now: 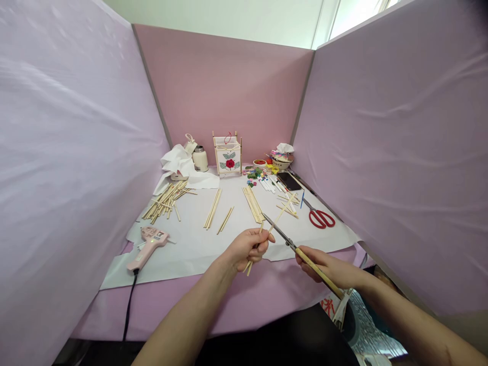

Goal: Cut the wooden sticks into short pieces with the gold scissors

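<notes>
Left fingers (252, 245) grip sticks (249, 268); a small bowl (260, 166) holds something red (261, 162).

A small craft booth, with lilac walls (389, 127) around the bench (190, 254); a glue gun (152, 246), wooden sticks (165, 201) and markers (266, 184) show it. Red-handled scissors (318, 213) lie there too.

Sticks (249, 268) partly hidden inside the left hand (252, 247), right hand (324, 265) partly behind the shears (313, 264), left forearm (186, 317) cut off at seven o'clock, right forearm (412, 317) at four, red shapes (327, 306) at five too unclear to name.
</notes>
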Demonstrator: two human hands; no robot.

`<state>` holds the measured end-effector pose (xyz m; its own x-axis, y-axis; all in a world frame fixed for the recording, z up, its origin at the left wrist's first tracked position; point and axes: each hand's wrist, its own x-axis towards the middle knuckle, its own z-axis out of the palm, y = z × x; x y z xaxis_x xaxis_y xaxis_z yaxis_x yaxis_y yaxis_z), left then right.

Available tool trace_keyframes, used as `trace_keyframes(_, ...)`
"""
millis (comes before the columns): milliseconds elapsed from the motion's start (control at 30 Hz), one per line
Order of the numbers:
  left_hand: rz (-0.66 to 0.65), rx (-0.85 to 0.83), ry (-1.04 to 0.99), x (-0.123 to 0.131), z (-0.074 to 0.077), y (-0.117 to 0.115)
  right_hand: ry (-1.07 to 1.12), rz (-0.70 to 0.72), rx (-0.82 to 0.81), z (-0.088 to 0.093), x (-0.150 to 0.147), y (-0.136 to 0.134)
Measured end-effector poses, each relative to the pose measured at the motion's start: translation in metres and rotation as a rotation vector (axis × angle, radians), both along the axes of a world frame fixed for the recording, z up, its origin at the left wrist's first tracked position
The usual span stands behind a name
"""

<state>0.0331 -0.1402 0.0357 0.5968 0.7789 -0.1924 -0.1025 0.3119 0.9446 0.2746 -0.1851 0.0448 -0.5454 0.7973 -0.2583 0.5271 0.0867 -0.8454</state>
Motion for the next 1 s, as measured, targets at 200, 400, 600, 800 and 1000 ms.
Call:
trace_keyframes(200,0.553,0.868,0.693,0.019,-0.019,-0.003,-0.076,-0.173,0.067,-0.01,-0.016,0.002)
trace_keyframes(400,0.616,0.95,0.741,0.014,-0.02,-0.001,-0.06,-0.178,0.066,-0.009,-0.025,-0.003)
trace_keyframes(600,0.251,0.342,0.232,0.001,-0.006,0.006,-0.071,-0.113,0.08,-0.008,-0.011,-0.006)
trace_keyframes(800,-0.156,-0.1,-0.087,-0.013,-0.004,0.01,0.045,-0.019,0.024,-0.006,-0.001,-0.01)
trace_keyframes(1000,0.314,0.394,0.279,0.003,-0.004,0.004,-0.047,-0.131,0.021,-0.003,-0.013,-0.003)
